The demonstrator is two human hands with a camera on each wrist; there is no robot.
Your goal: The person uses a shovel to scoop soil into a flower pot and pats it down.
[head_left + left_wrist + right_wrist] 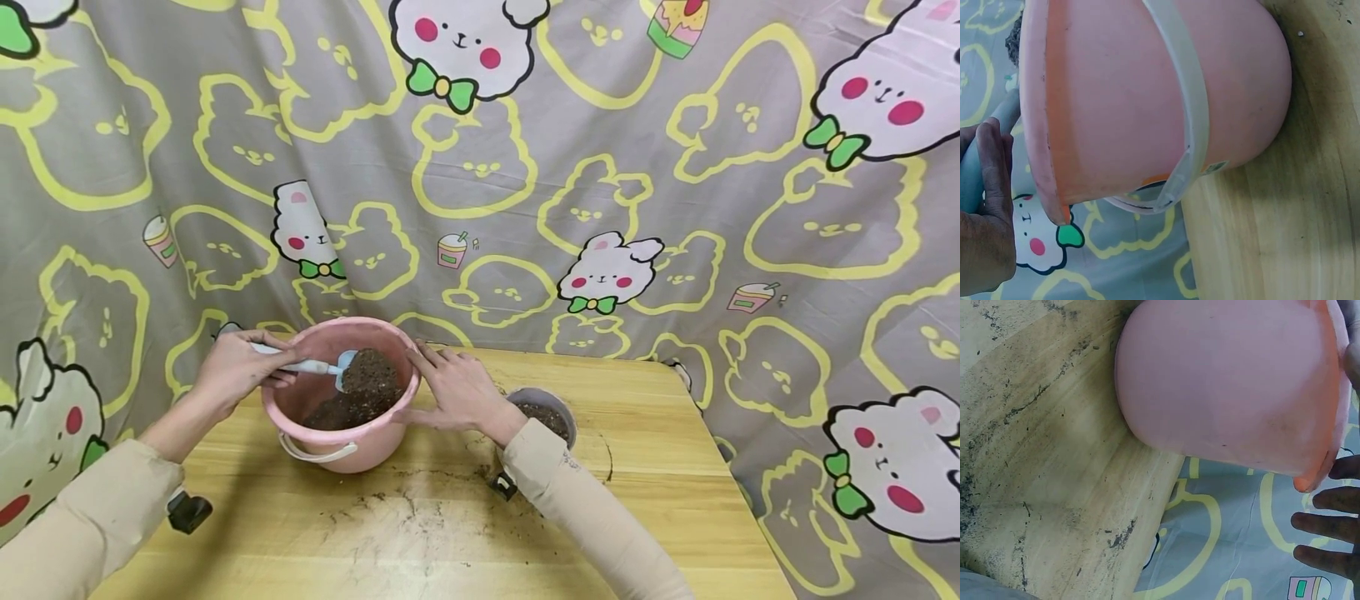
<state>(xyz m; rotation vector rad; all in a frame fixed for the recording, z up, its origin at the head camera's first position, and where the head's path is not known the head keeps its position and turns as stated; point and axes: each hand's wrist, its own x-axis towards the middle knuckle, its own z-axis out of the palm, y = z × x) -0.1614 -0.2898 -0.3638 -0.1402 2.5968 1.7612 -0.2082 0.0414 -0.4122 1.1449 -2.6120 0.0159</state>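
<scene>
On the left half of the table stands a pink bucket with dark soil inside and a white handle hanging down its near side. My left hand grips the light blue handle of a small trowel, above the bucket's left rim. Soil is heaped at the trowel's blade, over the rest of the soil in the bucket. Across from it, my right hand rests at the bucket's right rim. Its fingers stretch out straight and spread in the right wrist view.
A grey pot holding soil stands right of the bucket, partly behind my right forearm. Soil crumbs lie scattered over the wooden table. A patterned grey curtain hangs behind the table and down both sides.
</scene>
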